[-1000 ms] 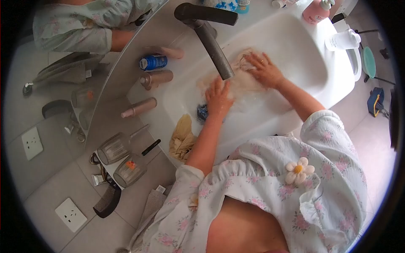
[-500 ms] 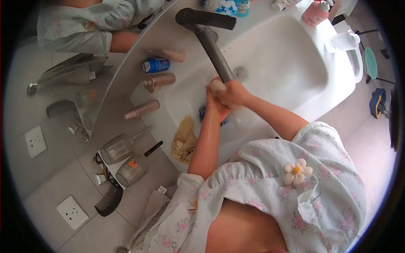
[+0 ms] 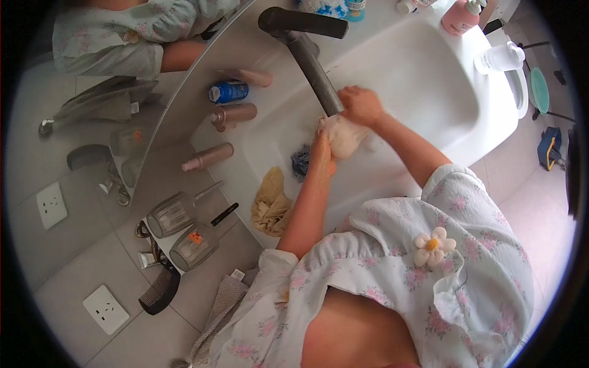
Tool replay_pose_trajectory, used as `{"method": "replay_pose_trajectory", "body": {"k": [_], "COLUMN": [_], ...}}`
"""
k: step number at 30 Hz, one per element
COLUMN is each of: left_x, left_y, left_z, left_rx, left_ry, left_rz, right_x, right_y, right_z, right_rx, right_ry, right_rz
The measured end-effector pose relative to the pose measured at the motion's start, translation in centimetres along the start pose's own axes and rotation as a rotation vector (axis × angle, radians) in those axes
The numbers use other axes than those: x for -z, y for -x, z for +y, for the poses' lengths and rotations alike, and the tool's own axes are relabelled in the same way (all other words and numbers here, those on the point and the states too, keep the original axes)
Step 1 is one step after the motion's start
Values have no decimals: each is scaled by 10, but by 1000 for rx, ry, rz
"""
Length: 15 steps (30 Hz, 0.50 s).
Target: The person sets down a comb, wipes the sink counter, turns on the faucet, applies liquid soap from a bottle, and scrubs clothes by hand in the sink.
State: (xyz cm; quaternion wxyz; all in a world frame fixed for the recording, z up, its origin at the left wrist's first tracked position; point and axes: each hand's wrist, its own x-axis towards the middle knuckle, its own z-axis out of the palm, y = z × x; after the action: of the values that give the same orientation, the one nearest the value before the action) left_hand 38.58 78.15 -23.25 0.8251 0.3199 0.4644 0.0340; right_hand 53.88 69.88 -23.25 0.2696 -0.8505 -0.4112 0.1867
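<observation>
Below the spout of the dark faucet (image 3: 316, 73), a wet pale cloth (image 3: 346, 136) is held between both hands over the white sink (image 3: 429, 80). My left hand (image 3: 323, 147) is closed on the cloth's left side. My right hand (image 3: 361, 105) has its fingers curled on the upper part, beside the spout. A dark blue bunched cloth (image 3: 300, 162) lies in the sink just left of my left wrist. Over the sink's near left edge rests a crumpled tan cloth (image 3: 270, 202).
Pink bottles (image 3: 208, 157) and a blue container (image 3: 228, 91) stand by the mirror at left. Two glasses (image 3: 193, 246) and a black comb (image 3: 161, 291) sit on a wall holder. A pink pump bottle (image 3: 460, 17) and a white bottle (image 3: 498, 59) are at the far right.
The pale cloth, first spread in the sink under both hands, was gathered up and bunched at the spout. It now hangs fuller between the hands, and my right hand has moved slightly up.
</observation>
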Motion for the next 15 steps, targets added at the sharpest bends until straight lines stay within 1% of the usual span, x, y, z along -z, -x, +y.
{"method": "replay_pose_trajectory", "body": {"k": [1, 2, 5, 6, 9, 10, 11, 13, 14, 15], "left_x": [11, 18, 23, 20, 20, 24, 24, 19, 17, 17], "left_y": [-5, -8, 5, 5, -4, -7, -13, -25, -26, -27], "left_z": [-4, -5, -6, -5, -4, -3, 3, 15, 19, 19], "left_rx": [-82, -165, -420, -516, -832, -738, -647, -595, -622, -645], "left_ry": [-216, -431, -1138, -1382, -1743, -1823, -1895, -1911, -1865, -1817], "left_rz": [76, 154, 457, 561, 379, 308, 238, 182, 193, 203], "right_x": [4, 24, 21, 7, -13, -10, -2, 17, 11, 24], "right_y": [2, 4, 21, 30, 54, 48, 37, 12, 6, 5], "right_z": [16, 18, 40, 42, 33, 38, 41, 52, 60, 37], "right_rx": [5, -115, -127, -21, 346, 348, 310, 237, 321, 305], "right_ry": [136, 191, 209, 264, 373, 371, 380, 416, 378, 445], "right_rz": [64, 45, 374, 202, -70, -124, -116, -90, 5, -163]}}
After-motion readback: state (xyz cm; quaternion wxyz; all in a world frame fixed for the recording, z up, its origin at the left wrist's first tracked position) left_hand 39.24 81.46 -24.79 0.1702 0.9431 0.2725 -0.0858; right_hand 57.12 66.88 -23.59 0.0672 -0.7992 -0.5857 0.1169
